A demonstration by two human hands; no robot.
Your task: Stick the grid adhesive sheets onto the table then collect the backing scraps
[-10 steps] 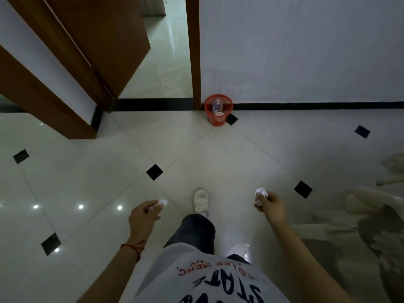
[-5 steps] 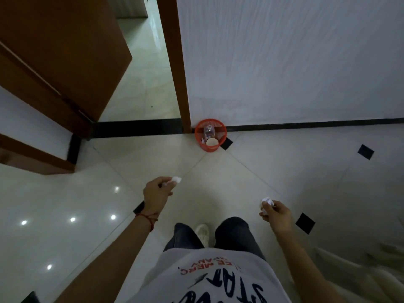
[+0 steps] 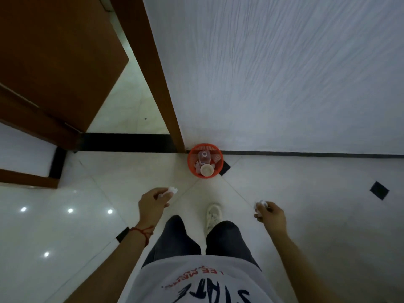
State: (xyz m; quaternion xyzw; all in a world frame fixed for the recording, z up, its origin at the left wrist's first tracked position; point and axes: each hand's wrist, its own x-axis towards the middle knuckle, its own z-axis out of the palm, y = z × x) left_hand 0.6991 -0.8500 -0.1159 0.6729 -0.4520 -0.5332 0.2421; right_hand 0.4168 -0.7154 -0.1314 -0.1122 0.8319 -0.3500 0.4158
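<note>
Door (image 3: 54, 62) of brown wood stood open at the far left, its frame (image 3: 153, 84) running down to the black skirting. Left hand (image 3: 153, 204) was pinched around a crumpled white scrap (image 3: 171, 190), held out over the pale tiled floor (image 3: 65, 226); a red cord (image 3: 143, 231) circled that wrist. Farther off, against the white wall (image 3: 284, 73), a red basket (image 3: 192, 165) sat on the floor with a clear bottle (image 3: 204, 157) and a round cup (image 3: 206, 169) inside. A white shoe (image 3: 213, 215) pointed toward it. At the right, the right hand (image 3: 272, 217) gripped a second scrap (image 3: 260, 205) in its fingertips, near the legs.
</note>
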